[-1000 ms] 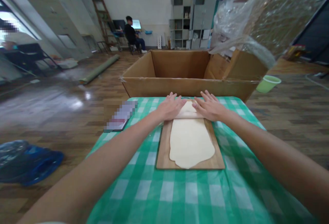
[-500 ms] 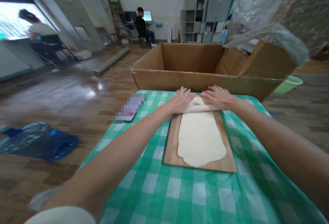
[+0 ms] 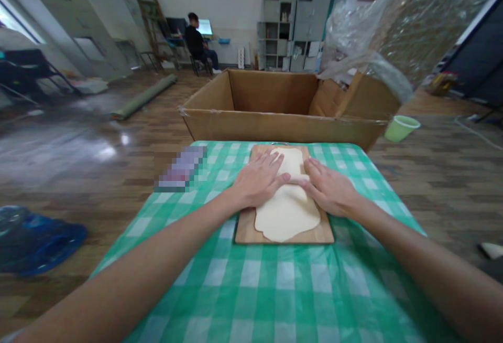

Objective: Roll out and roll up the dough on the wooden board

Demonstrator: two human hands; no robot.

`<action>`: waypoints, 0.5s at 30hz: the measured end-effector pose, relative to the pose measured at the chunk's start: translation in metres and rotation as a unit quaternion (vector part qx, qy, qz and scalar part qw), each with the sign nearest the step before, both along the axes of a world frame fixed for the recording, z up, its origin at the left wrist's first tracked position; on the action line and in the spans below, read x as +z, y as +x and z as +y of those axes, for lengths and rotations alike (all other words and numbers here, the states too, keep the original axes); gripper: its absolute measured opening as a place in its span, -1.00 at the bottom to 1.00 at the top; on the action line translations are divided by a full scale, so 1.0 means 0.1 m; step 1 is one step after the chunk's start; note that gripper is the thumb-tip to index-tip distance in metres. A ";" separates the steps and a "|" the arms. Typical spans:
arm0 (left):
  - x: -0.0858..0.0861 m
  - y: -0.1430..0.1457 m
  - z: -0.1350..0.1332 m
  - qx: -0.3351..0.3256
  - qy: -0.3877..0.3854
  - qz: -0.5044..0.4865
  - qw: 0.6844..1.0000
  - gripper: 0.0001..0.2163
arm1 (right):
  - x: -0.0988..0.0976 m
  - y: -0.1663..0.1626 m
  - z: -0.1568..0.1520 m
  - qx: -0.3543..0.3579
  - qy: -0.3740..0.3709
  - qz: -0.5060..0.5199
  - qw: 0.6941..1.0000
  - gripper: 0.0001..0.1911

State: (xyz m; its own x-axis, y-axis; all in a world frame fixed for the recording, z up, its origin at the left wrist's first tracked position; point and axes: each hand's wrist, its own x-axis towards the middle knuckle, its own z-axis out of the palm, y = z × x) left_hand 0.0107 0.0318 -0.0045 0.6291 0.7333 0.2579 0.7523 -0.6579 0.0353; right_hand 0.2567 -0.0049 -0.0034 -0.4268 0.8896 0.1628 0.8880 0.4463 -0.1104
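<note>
A thin, pale sheet of dough (image 3: 288, 214) lies stretched along a wooden board (image 3: 245, 233). Across its middle sits a pale rolling pin (image 3: 297, 179), and only its centre shows between my hands. My left hand (image 3: 261, 178) rests on the pin's left part, fingers stretched forward over the dough's edge and thumb pointing inward. On the right part lies my right hand (image 3: 328, 185), its fingers extended and slanting toward the dough. Both palms hide the pin's ends.
A green-and-white checked cloth (image 3: 251, 285) covers the table. At its left edge lies a blurred-out flat object (image 3: 181, 169). Beyond the far edge stands a big open cardboard box (image 3: 275, 125). A green bucket (image 3: 401, 128) and a blue water bottle (image 3: 47, 240) are on the floor. A person (image 3: 198, 44) sits far back.
Both hands and the rolling pin have come back toward me, from the dough's far end to its middle. More flattened dough shows beyond the pin. The view has turned right.
</note>
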 end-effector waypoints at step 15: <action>-0.08 -0.23 -0.73 0.029 0.035 -0.019 0.999 -0.32 | -0.11 -0.13 -0.72 0.027 0.068 0.014 0.997 -0.12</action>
State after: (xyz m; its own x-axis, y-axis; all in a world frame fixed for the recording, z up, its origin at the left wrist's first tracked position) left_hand -0.0121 -0.0408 -0.0121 0.5758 0.7469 0.3326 0.7878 -0.6157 0.0189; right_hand 0.2436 -0.0770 -0.0140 -0.4682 0.8341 0.2917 0.8593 0.5066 -0.0695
